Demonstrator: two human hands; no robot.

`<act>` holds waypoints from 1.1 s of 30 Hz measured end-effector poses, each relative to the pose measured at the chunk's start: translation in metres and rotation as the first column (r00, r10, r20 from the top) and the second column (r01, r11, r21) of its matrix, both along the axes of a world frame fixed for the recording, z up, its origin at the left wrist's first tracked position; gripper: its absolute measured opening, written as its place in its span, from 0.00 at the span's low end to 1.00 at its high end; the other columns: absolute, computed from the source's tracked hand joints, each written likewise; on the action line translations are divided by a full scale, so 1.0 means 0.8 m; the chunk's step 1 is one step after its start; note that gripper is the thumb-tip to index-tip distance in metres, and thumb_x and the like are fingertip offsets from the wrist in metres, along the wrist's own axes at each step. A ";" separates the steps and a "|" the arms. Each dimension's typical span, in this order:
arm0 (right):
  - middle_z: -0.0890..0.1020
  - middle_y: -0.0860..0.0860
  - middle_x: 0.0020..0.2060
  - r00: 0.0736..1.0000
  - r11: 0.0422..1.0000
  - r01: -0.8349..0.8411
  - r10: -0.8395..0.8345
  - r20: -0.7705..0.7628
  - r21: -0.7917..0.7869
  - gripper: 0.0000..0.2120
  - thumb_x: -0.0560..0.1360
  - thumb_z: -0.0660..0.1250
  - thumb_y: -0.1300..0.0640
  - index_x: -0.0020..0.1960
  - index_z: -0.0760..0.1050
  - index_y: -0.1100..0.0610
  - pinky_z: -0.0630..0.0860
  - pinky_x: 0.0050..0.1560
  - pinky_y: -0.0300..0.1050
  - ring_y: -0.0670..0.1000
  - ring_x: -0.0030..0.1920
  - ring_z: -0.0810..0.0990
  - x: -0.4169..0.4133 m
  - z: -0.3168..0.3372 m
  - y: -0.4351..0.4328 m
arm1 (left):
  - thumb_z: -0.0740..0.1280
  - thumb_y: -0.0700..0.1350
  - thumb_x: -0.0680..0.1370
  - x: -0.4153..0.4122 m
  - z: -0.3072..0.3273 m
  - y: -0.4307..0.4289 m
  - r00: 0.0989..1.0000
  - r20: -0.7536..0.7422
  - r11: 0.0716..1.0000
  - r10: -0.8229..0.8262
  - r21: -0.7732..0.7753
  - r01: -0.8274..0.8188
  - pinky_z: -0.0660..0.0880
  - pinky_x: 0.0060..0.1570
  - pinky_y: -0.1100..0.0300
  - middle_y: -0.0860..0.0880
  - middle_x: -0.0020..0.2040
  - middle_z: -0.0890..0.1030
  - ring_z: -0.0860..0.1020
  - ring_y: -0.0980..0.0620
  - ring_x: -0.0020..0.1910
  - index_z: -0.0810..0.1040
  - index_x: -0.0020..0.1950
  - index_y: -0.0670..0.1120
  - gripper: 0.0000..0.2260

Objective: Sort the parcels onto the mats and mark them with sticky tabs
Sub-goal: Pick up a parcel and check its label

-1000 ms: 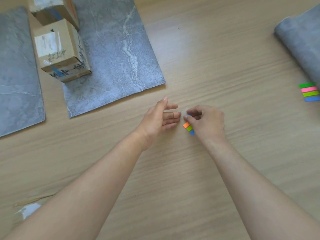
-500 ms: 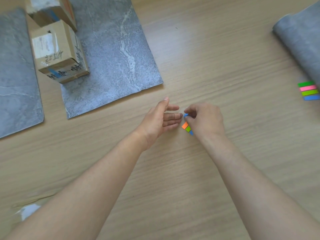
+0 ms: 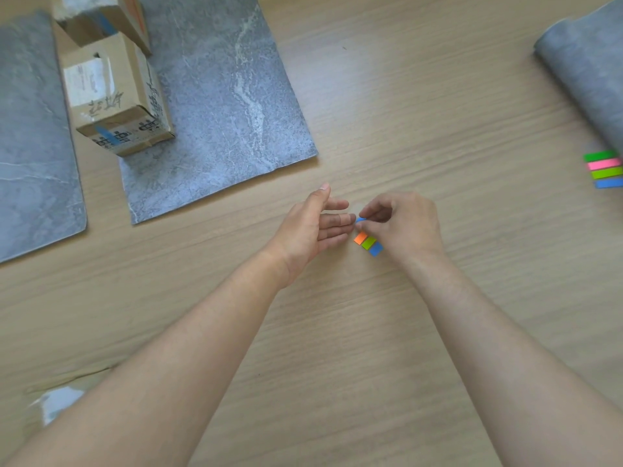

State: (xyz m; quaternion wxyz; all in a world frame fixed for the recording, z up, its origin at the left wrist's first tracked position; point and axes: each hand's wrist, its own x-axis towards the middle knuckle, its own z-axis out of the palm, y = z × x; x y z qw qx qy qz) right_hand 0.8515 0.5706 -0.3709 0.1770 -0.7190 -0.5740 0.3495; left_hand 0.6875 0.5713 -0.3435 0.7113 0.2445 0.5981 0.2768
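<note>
**Blue tab being peeled, frame centre**

Centre: right hand (image 3: 404,227) pinches a blue tab (image 3: 360,219) between thumb and forefinger, just above the tab pad (image 3: 368,243). The left hand (image 3: 313,227), fingers straight and empty, sits beside the pad, probably to steady it. Upper left: parcel (image 3: 114,99) straddles the mat (image 3: 229,106) edge, likely awaiting the tab.

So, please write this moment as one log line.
right hand: pinches blue tab | left hand: open, beside it | tab pad: on table
</note>
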 end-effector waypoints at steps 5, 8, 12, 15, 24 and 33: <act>0.87 0.45 0.44 0.989 0.993 0.113 -0.114 -0.096 -0.015 0.08 0.75 0.73 0.63 0.50 0.87 0.52 0.70 0.45 0.24 0.41 0.45 0.82 0.008 0.005 -0.008 | 0.56 0.57 0.84 0.003 0.002 -0.003 0.999 -0.043 1.000 -0.030 0.004 0.030 0.78 0.63 0.52 0.40 0.57 0.84 0.83 0.47 0.58 0.77 0.65 0.40 0.23; 0.87 0.46 0.43 0.958 0.970 0.243 -0.244 -0.152 -0.029 0.10 0.75 0.73 0.64 0.49 0.86 0.50 0.76 0.48 0.29 0.42 0.44 0.84 0.017 0.008 -0.011 | 0.58 0.57 0.84 0.007 0.005 -0.003 0.996 -0.073 0.999 -0.043 0.002 0.043 0.77 0.64 0.51 0.40 0.58 0.83 0.82 0.48 0.59 0.77 0.64 0.40 0.23; 0.87 0.47 0.35 0.825 0.888 0.455 -0.449 -0.343 -0.070 0.06 0.69 0.79 0.59 0.41 0.85 0.49 0.84 0.53 0.51 0.46 0.40 0.87 0.026 0.010 -0.015 | 0.58 0.58 0.83 0.013 0.012 -0.004 0.990 -0.099 0.995 -0.096 0.007 0.097 0.76 0.65 0.52 0.40 0.59 0.83 0.81 0.48 0.61 0.76 0.65 0.40 0.23; 0.87 0.52 0.37 0.681 0.827 0.550 -0.526 -0.509 -0.120 0.08 0.67 0.82 0.60 0.43 0.86 0.55 0.85 0.52 0.52 0.51 0.40 0.87 0.032 0.018 -0.021 | 0.59 0.56 0.83 0.020 0.020 -0.007 0.981 -0.135 0.989 -0.136 0.039 0.143 0.75 0.64 0.55 0.44 0.56 0.82 0.81 0.49 0.58 0.77 0.62 0.41 0.20; 0.87 0.48 0.35 0.810 0.923 0.383 -0.314 -0.495 0.041 0.09 0.65 0.83 0.57 0.42 0.86 0.54 0.82 0.45 0.42 0.47 0.39 0.87 0.020 0.039 -0.058 | 0.69 0.43 0.80 0.031 0.030 -0.035 0.983 -0.156 0.980 -0.092 0.162 0.117 0.83 0.50 0.55 0.36 0.47 0.85 0.86 0.42 0.47 0.83 0.51 0.34 0.11; 0.87 0.46 0.36 0.865 0.964 0.251 -0.183 -0.467 0.087 0.09 0.65 0.83 0.62 0.41 0.84 0.54 0.79 0.41 0.36 0.44 0.38 0.86 0.014 0.044 -0.078 | 0.68 0.37 0.77 0.024 0.039 -0.045 0.997 -0.030 0.996 -0.068 -0.067 0.066 0.83 0.50 0.54 0.36 0.48 0.85 0.85 0.42 0.46 0.83 0.51 0.33 0.08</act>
